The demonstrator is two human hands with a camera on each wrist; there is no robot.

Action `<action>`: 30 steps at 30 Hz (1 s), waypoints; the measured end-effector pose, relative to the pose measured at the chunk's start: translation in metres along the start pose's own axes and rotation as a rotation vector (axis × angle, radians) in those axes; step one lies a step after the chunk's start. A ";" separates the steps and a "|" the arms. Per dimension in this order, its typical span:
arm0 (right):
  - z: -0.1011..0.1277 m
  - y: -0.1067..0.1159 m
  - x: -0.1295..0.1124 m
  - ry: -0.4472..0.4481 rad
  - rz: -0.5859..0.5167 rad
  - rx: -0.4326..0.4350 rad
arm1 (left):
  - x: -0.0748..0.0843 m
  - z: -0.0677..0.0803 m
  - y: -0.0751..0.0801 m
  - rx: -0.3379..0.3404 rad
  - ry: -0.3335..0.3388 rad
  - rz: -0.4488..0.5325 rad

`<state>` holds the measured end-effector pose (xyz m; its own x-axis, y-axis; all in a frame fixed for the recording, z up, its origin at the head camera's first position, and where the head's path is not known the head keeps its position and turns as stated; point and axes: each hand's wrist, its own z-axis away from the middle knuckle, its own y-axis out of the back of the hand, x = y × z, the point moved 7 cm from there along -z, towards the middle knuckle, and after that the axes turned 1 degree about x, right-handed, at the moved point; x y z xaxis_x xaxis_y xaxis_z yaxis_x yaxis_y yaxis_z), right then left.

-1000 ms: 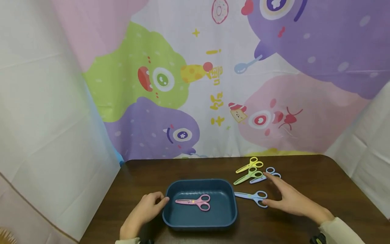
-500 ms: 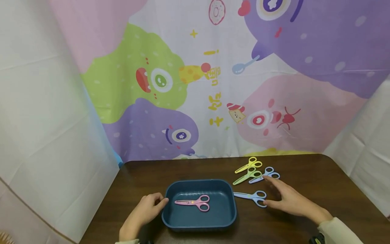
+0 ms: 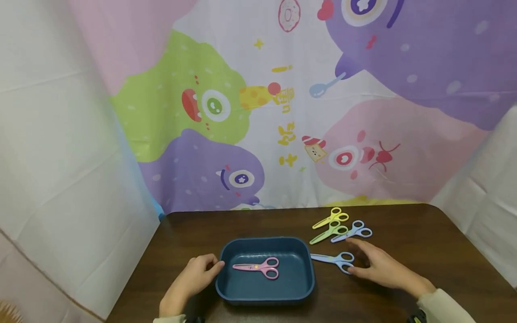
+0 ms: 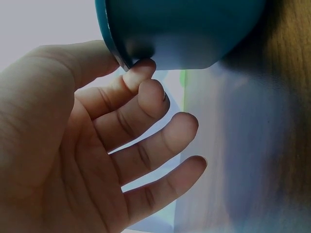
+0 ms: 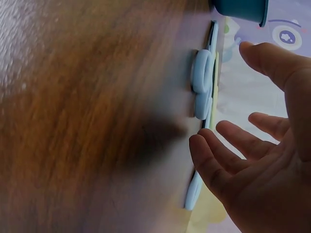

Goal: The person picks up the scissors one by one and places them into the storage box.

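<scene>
Thumb and index finger of my left hand [image 3: 198, 274] pinch the left rim of a dark blue tray [image 3: 264, 297]; the left wrist view shows the other fingers [image 4: 180, 131] spread loosely. Pink scissors [image 3: 262, 268] lie in the tray, blades pointing left. My right hand [image 3: 379, 264] hovers over the table at the handles of light blue scissors [image 3: 335, 259], thumb and fingers apart with nothing between them. These scissors lie just right of the tray, their blade tips at its wall. In the right wrist view their blue handle loop [image 5: 198, 73] stands beyond the fingertips [image 5: 197, 145].
Behind the right hand, yellow scissors [image 3: 332, 218], green scissors [image 3: 330, 231] and a second light blue pair [image 3: 355, 231] lie close together, partly overlapping. The brown table [image 3: 194, 233] ends at a cartoon-printed curtain [image 3: 291, 188]. White cloth [image 3: 60, 157] hangs along the sides.
My right hand has drawn slightly down and back, its fingertips leaving the rear blue scissors' handles uncovered and bending more. The left hand, tray and scissors stay in place.
</scene>
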<state>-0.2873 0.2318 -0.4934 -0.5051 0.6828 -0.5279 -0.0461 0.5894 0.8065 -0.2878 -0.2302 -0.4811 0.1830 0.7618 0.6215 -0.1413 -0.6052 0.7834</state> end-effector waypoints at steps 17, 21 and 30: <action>-0.006 -0.013 0.001 0.038 0.055 -0.066 | -0.001 0.002 0.000 0.000 -0.009 0.013; -0.007 -0.018 0.002 0.030 0.036 -0.105 | -0.002 0.002 -0.002 -0.005 0.003 0.015; -0.011 -0.022 0.002 0.086 0.051 -0.069 | -0.001 0.000 -0.001 0.004 0.003 0.010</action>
<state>-0.2972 0.2157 -0.5092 -0.5799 0.6699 -0.4636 -0.0765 0.5218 0.8496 -0.2882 -0.2301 -0.4820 0.1788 0.7563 0.6294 -0.1393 -0.6138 0.7771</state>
